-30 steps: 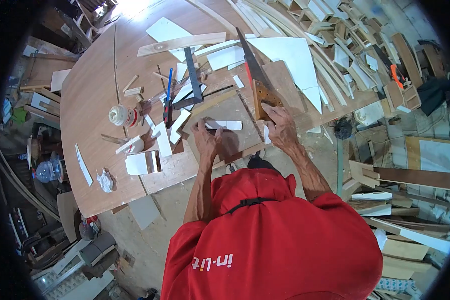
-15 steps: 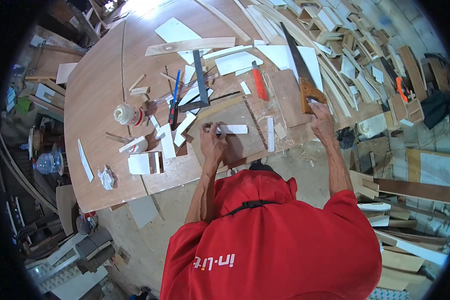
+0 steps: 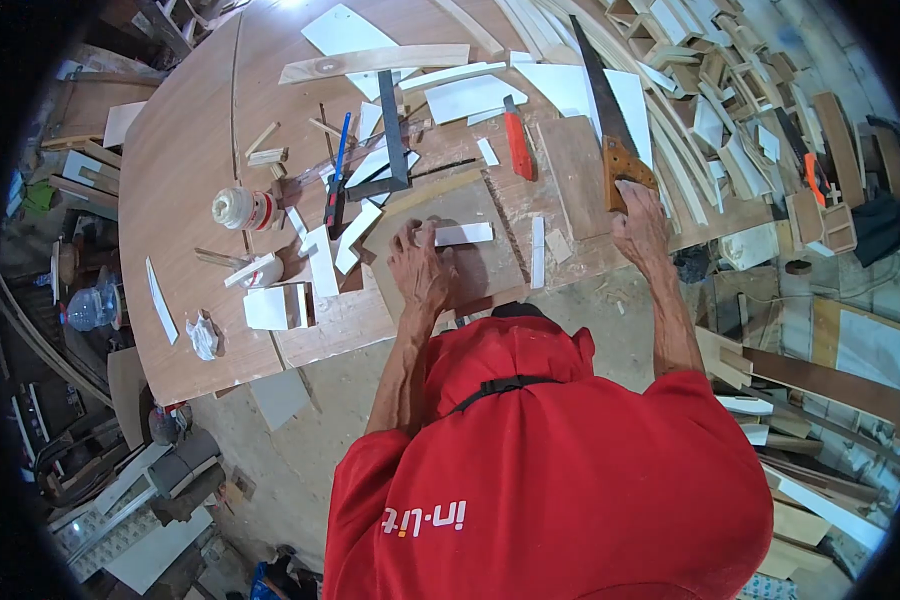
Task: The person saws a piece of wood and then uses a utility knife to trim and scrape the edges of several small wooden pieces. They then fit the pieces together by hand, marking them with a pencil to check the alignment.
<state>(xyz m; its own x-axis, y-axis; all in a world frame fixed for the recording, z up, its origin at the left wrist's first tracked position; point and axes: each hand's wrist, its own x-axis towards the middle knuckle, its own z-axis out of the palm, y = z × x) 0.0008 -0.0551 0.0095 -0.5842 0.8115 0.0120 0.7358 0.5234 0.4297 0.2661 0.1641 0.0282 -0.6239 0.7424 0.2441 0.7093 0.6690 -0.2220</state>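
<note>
My right hand (image 3: 641, 228) is closed round the wooden handle of a handsaw (image 3: 604, 100), whose dark blade points away towards the far side of the table. Under the fingers of my left hand (image 3: 420, 268) is one end of a short white wooden strip (image 3: 465, 235). The strip lies across a flat brown board (image 3: 480, 280) near the table's front edge. My left fingertips are bent and grip the strip's left end; the thumb is partly hidden. Just right of the board lies another narrow white strip (image 3: 538, 252).
On the table (image 3: 185, 170) are a try square (image 3: 394, 130), a red-handled tool (image 3: 517, 140), a blue hacksaw-like tool (image 3: 339, 170), a jar (image 3: 240, 208) and white offcuts (image 3: 320, 260). Long wood strips (image 3: 675, 165) and stacked frames (image 3: 715, 100) crowd the right.
The view has shifted slightly, moving the table a little up and left. My right hand still holds the handsaw, and my left hand remains on the white strip.
</note>
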